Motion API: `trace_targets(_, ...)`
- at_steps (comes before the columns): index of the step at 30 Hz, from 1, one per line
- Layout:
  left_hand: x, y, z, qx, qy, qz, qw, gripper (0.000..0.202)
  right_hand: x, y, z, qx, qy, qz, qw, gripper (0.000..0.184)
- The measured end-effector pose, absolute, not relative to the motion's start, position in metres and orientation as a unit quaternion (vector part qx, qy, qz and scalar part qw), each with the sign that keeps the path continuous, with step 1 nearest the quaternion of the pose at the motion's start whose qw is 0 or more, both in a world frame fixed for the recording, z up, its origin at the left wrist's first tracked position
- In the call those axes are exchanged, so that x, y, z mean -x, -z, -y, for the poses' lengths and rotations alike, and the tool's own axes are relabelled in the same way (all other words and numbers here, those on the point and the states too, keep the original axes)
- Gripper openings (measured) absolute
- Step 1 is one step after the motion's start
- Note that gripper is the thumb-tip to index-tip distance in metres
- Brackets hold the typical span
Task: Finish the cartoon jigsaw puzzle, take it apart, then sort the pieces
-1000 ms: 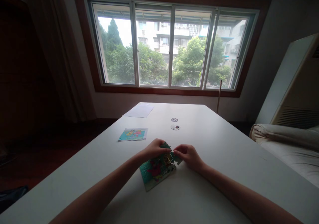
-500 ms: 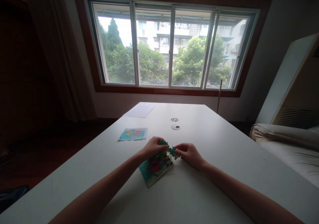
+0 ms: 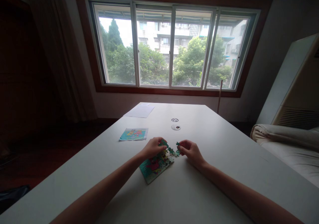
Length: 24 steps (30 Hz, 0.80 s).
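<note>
A partly joined jigsaw puzzle (image 3: pixel 154 167), green and teal with a pink figure, lies slanted on the white table (image 3: pixel 194 194). My left hand (image 3: pixel 155 147) is closed on its far left edge, thumb on top, and covers part of the picture. To the right, my right hand (image 3: pixel 190 151) pinches a small green puzzle piece (image 3: pixel 177 144) between thumb and fingers, a little apart from the jigsaw. Just below these fingertips, pale and green pieces (image 3: pixel 175 153) stick out at the jigsaw's right edge; whether they are still joined is hard to make out.
Farther left lies a colourful picture sheet (image 3: pixel 134 134), with white paper (image 3: pixel 140 111) behind it. Two round flat items (image 3: pixel 175 127) rest mid-table. A pale sofa (image 3: pixel 286 144) stands along the right side, and a window (image 3: pixel 171 48) is beyond the table.
My right hand has moved slightly right, away from the jigsaw, with a piece in its fingers. The green strip at the edge has broken up. My left hand has stayed almost still.
</note>
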State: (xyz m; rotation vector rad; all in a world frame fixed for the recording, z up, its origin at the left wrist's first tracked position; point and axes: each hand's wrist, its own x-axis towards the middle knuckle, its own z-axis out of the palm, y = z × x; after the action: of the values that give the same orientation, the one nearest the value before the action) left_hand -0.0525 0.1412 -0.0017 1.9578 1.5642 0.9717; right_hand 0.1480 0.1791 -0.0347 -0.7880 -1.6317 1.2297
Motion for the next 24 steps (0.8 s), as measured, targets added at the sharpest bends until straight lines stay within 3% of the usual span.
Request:
trace_targets(3,0.046,-0.005,-0.135,-0.710,-0.383,-0.566,0.169,0.043,-0.146,0.033,-0.177,0.293,-0.499,0.671,0.463,0.017)
trace_targets(6,0.033,-0.014,-0.125,-0.730,-0.386,-0.539,0.164,0.031,-0.146,0.030,-0.173,0.278,-0.480,0.695,0.458,0.016)
trace_targets(10,0.018,-0.020,-0.117,-0.735,-0.377,-0.528,0.196,0.020,-0.145,0.027,-0.168,0.270,-0.489,0.691,0.458,0.020)
trace_targets(16,0.017,-0.019,-0.120,-0.697,-0.413,-0.530,0.250,0.024,-0.144,0.027,-0.168,0.251,-0.498,0.687,0.465,0.029)
trace_targets(24,0.025,-0.012,-0.128,-0.664,-0.424,-0.495,0.367,0.029,-0.148,0.028,-0.169,0.249,-0.426,0.743,0.452,0.022)
